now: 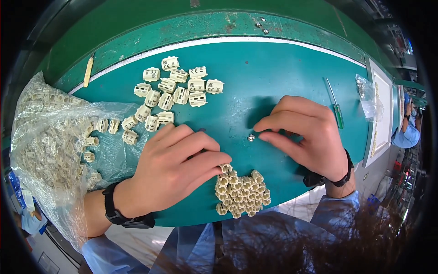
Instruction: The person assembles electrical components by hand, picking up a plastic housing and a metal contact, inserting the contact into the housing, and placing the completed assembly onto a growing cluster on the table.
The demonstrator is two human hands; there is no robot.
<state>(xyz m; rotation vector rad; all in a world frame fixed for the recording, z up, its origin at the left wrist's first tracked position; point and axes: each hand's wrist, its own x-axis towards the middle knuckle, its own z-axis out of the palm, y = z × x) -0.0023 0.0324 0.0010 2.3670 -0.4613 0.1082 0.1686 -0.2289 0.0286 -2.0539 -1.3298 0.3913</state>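
Observation:
My left hand (175, 171) has its fingers pinched together on a small cream plastic housing (226, 168) at the upper left corner of a tight cluster of like housings (242, 194) standing on end. My right hand (305, 132) is curled, with thumb and forefinger tips close together. Just left of those tips a small shiny metal piece (251, 137) lies on the green mat (283, 182). A metallic glint shows inside the curled right fingers, too small to name. Loose cream housings (166, 85) with dark markings lie scattered beyond my left hand.
A clear plastic bag (45, 132) full of cream housings lies open at the left. A green-handled screwdriver (337, 114) and a small clear bag (368, 98) lie at the right, beside a white tray (381, 132). A yellowish-handled tool (89, 71) and metal pieces (262, 25) sit along the far ledge.

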